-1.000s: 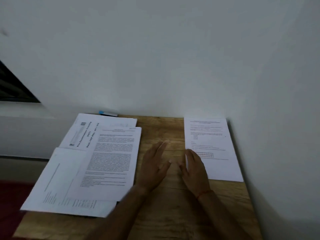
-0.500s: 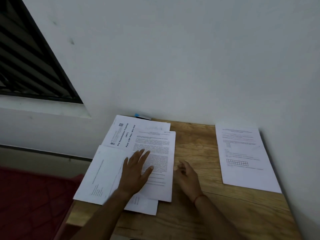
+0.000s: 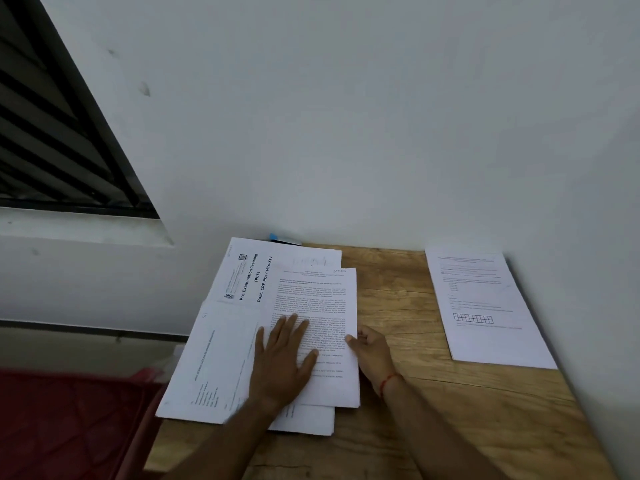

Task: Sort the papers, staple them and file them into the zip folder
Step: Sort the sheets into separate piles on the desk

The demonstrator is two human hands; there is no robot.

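The left hand (image 3: 282, 362) lies flat, fingers straight and spread, on the top sheet (image 3: 318, 299) of the pile (image 3: 214, 368) at the wooden table's (image 3: 391, 296) left side. The right hand (image 3: 372, 355), fingers curled, pinches that sheet's right edge. A lower sheet (image 3: 249, 271) reads "Pre Examination Training (PET)". One single sheet (image 3: 485, 306) lies well apart, at the right

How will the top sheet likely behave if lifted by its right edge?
Probably floppy: the top sheet looks like thin paper, so it should droop away from where the right hand pinches its edge. It is likely very light and apt to slide over the pile beneath, which may be why the left hand presses flat on it.
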